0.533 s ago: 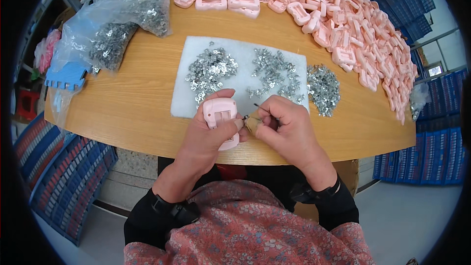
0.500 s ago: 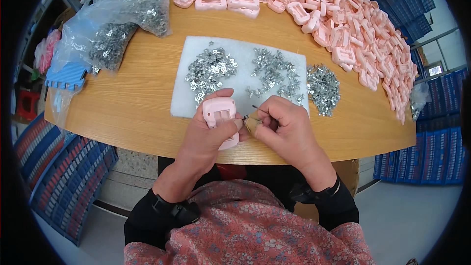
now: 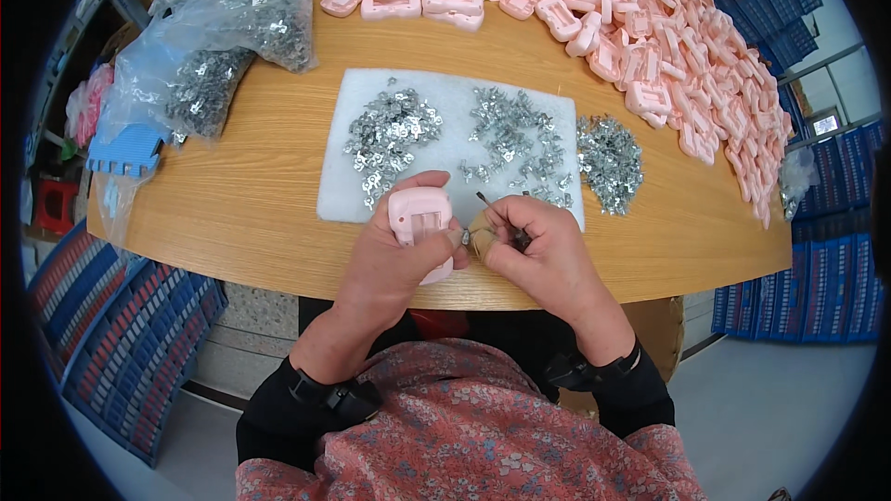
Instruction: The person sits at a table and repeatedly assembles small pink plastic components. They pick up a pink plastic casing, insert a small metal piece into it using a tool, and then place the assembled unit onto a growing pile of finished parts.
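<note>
My left hand (image 3: 394, 246) is closed round a pale pink plastic housing (image 3: 425, 223), its thumb lying across the lower part of the rectangular opening. Beside it, my right hand (image 3: 538, 246) is closed, with a tan covering (image 3: 481, 230) on a fingertip. Between the left thumb and that fingertip is a small metal clip (image 3: 466, 237), pinched by the right fingers. A thin dark tip (image 3: 482, 197) pokes out above the right hand; what it belongs to is hidden. Behind the hands lies a white foam sheet (image 3: 455, 121) bearing two piles of metal clips (image 3: 390, 134).
Another clip pile (image 3: 610, 165) lies right of the foam. Many pink housings (image 3: 640, 65) are heaped along the far and right side of the wooden table (image 3: 251, 186). Clear bags of metal parts (image 3: 269, 19) and a blue foam mat (image 3: 122, 150) sit left. Blue racks (image 3: 139, 343) stand below.
The right hand has shifted slightly and turned; the dark tip now stands higher, and the metal clip shows more clearly between the hands. The left hand keeps its hold on the housing.
</note>
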### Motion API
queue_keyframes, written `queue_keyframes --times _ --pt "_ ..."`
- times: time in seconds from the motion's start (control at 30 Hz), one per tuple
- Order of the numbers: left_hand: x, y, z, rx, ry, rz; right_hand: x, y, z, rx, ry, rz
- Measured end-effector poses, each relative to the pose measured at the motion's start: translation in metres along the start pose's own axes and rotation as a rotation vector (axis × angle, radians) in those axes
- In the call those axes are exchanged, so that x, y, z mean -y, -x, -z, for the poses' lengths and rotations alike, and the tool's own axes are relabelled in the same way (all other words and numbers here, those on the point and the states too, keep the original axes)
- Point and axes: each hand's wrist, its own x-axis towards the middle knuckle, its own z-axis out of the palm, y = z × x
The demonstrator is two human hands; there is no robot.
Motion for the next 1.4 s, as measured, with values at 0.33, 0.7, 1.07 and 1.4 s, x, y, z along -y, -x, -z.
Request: queue_keyframes --times 0.33,0.7,1.07,1.4 --pt "-0.007 0.002 0.006 0.160 0.259 0.293 0.000 -0.004 -0.003 -0.056 0.017 0.189" --pt "-0.005 0.004 -0.005 0.146 0.181 0.389 0.001 -0.007 -0.008 -0.067 0.328 0.408" --pt "0.005 0.003 -0.002 0.157 0.032 0.347 0.011 0.002 -0.004 -0.066 0.263 0.198" --pt "0.004 0.005 -0.002 0.209 0.030 0.408 0.010 0.007 -0.001 -0.052 0.140 0.127"
